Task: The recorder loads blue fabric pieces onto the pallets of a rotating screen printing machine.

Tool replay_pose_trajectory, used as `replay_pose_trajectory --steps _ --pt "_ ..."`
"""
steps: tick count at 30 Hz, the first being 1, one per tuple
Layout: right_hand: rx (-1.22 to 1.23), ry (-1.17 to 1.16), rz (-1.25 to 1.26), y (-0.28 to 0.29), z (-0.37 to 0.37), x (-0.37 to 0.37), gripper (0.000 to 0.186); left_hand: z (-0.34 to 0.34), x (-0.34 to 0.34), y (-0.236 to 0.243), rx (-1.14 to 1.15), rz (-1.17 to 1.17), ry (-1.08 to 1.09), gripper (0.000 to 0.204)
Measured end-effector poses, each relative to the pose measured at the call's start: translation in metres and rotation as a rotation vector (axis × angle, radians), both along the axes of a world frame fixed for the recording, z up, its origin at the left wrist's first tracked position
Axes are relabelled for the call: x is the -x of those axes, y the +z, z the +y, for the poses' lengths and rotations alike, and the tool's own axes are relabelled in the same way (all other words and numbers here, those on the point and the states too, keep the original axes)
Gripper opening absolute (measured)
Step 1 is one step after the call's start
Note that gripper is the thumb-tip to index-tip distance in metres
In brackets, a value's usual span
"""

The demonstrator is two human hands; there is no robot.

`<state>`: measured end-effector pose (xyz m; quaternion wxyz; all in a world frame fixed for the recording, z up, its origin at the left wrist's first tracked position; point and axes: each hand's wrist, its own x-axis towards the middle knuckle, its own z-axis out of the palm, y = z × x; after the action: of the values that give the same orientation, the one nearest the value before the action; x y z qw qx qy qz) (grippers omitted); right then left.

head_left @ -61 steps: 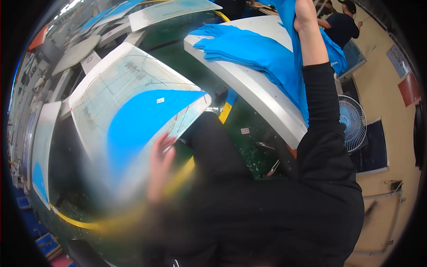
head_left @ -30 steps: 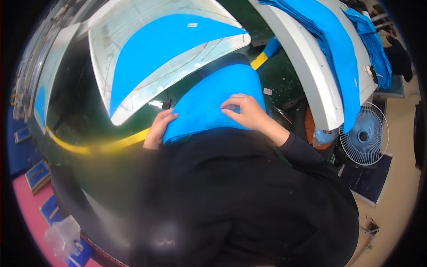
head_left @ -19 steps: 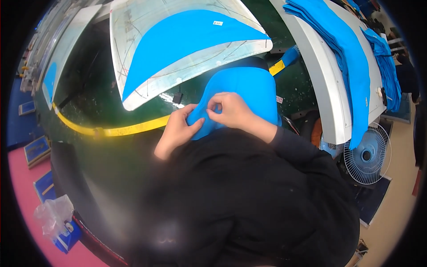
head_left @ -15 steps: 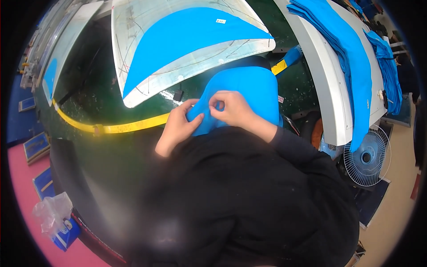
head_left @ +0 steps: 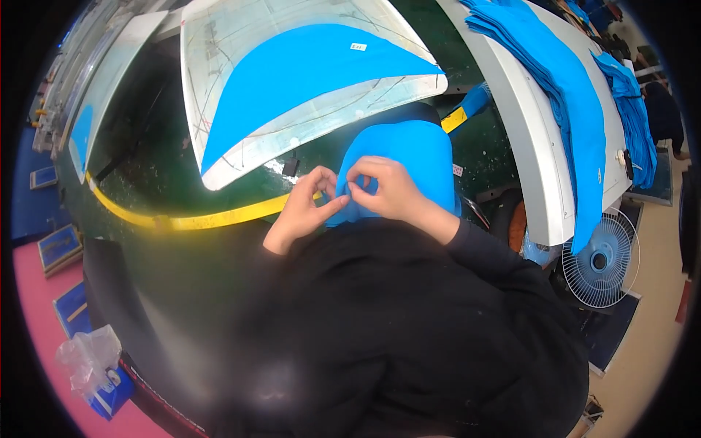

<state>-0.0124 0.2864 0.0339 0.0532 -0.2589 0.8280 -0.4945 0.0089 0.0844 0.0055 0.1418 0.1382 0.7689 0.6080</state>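
A bright blue piece of fabric (head_left: 418,150) drapes in front of my body, curving over a dark edge. Along its left edge, my left hand (head_left: 307,206) pinches the cloth between thumb and fingertips. Close beside it, my right hand (head_left: 394,191) has thumb and forefinger pressed together on the same edge, the other fingers curled. The two pinches are nearly touching. Whether anything small sits between the fingertips cannot be made out.
Ahead, a crescent-shaped blue fabric piece (head_left: 292,77) lies on a pale marked board (head_left: 321,113). Stacked blue fabric (head_left: 558,87) covers a white curved table (head_left: 504,95) at right. A yellow strip (head_left: 204,219) crosses at left. A fan (head_left: 600,261) stands at lower right.
My hands have drawn closer together at the fabric's edge. The cloth has shifted, with less of it spread to the left between them. The view has tilted slightly.
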Motion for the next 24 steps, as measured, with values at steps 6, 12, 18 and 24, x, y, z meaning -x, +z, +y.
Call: replay_pose_trajectory --steps 6,12,18,24 --pt "0.010 0.008 0.186 0.003 -0.001 -0.006 0.065 0.000 0.007 0.002 -0.201 -0.193 0.001 0.023" --pt "-0.484 -0.166 0.261 -0.028 0.061 -0.020 0.096 0.031 0.025 0.024 -0.571 -0.355 0.182 0.028" --pt "-0.530 -0.604 0.132 -0.045 0.157 -0.054 0.027 0.037 0.020 0.042 -0.696 -0.395 0.049 0.029" --pt "-0.695 -0.678 0.062 -0.074 0.210 -0.087 0.019 0.040 0.010 0.059 -0.612 -0.196 -0.119 0.028"
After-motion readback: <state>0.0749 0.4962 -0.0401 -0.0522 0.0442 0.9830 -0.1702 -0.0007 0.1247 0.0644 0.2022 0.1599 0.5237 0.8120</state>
